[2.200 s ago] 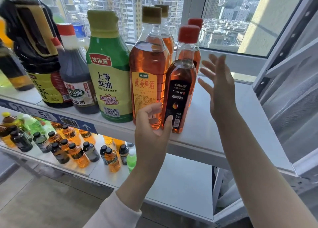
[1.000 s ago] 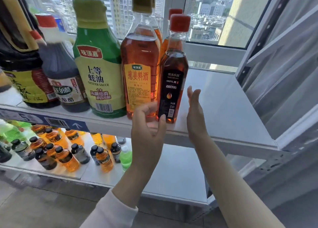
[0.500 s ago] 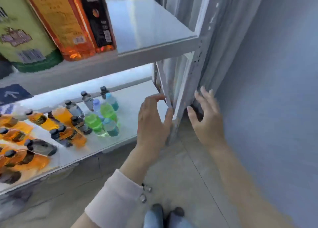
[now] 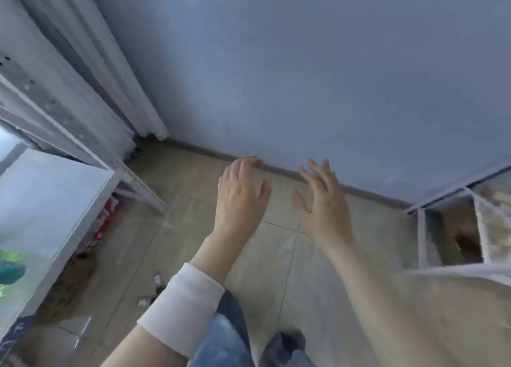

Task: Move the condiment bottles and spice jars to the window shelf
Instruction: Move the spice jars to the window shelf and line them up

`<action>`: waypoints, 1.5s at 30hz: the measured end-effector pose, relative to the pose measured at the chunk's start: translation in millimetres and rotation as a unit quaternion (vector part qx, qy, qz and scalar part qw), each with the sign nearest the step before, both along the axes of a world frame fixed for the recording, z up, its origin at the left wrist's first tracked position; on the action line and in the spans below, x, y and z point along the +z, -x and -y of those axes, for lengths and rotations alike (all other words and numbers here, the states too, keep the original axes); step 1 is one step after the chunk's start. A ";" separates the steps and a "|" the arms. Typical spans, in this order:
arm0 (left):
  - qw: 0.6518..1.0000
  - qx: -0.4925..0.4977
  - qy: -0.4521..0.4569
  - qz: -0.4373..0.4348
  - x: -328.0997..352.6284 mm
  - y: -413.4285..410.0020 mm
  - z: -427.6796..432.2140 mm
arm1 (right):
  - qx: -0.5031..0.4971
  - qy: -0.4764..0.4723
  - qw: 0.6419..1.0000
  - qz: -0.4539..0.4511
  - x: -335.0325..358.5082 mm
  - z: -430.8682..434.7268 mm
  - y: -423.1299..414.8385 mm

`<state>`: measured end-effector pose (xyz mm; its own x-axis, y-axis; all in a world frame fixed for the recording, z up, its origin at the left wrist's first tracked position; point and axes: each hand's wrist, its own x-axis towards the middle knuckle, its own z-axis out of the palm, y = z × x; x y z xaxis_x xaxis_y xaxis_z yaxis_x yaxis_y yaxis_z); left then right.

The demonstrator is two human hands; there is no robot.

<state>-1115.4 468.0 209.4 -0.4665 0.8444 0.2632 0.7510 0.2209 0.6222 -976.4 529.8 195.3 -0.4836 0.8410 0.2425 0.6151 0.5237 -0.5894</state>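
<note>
Left grip [image 4: 240, 198]: released, nothing held. The fingers are relaxed, the tips slightly bent, and the back of the hand is turned to the camera. Right grip [image 4: 323, 200]: released likewise, fingers straight and spread, nothing held. Both grips are seen in the air to the right of the shelf [image 4: 69, 200], well apart from it, and near each other without touching. A white sleeve [image 4: 179, 305] is noted on the left forearm; the right forearm is bare.

Task things: on the shelf, at the left edge of the view, a blurred green and teal shape [image 4: 11, 267] is recorded. Whether it is a bottle cannot be told.

Under the shelf, red-and-white items [image 4: 102, 222] are seen, too blurred to be identified. A small pale object [image 4: 158, 279] lies on the tiled floor [image 4: 276, 256], just right of the shelf's front edge. A perforated post [image 4: 41, 98] rises at the far side of the shelf. Beyond the shelf a white curtain [image 4: 96, 62] hangs down to the floor. To the right of the shelf, past the grips, a blue-grey wall [image 4: 304, 62] is met by a grey skirting [image 4: 276, 170]. Far to the right of the shelf a white rack [image 4: 421, 242] is seen, its brownish contents blurred. Jeans [image 4: 229, 328] and a dark shoe [image 4: 290, 339] are recorded right of the shelf, at the bottom of the view.
</note>
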 end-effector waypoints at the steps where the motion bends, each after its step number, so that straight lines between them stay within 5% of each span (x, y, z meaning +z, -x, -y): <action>1: 0.999 -0.034 0.008 -0.001 -3.2 -28.9 -7.6 | -0.026 0.004 1.000 0.005 -0.7 1.8 -33.7; 13: 0.927 -0.359 0.003 -0.106 -13.1 -308.1 -62.5 | -0.302 0.015 0.952 0.053 -2.8 32.7 -327.8; 27: 0.841 -0.532 -0.032 -0.090 -2.9 -539.8 -164.0 | -0.458 -0.041 0.888 0.018 14.3 -26.5 -539.2; 36: 0.830 -0.547 -0.056 -0.096 10.8 -686.0 -190.1 | -0.469 -0.069 0.881 0.003 21.5 -52.9 -686.0; 45: 0.886 -0.451 -0.084 -0.066 39.2 -834.6 -197.0 | -0.418 -0.076 0.905 -0.025 49.7 -74.5 -854.1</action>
<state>-280.8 665.0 248.6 0.4234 0.8013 0.4227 0.6432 -0.5944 0.4826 -122.2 604.3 245.1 0.3219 0.8625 0.3905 0.8082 -0.0355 -0.5878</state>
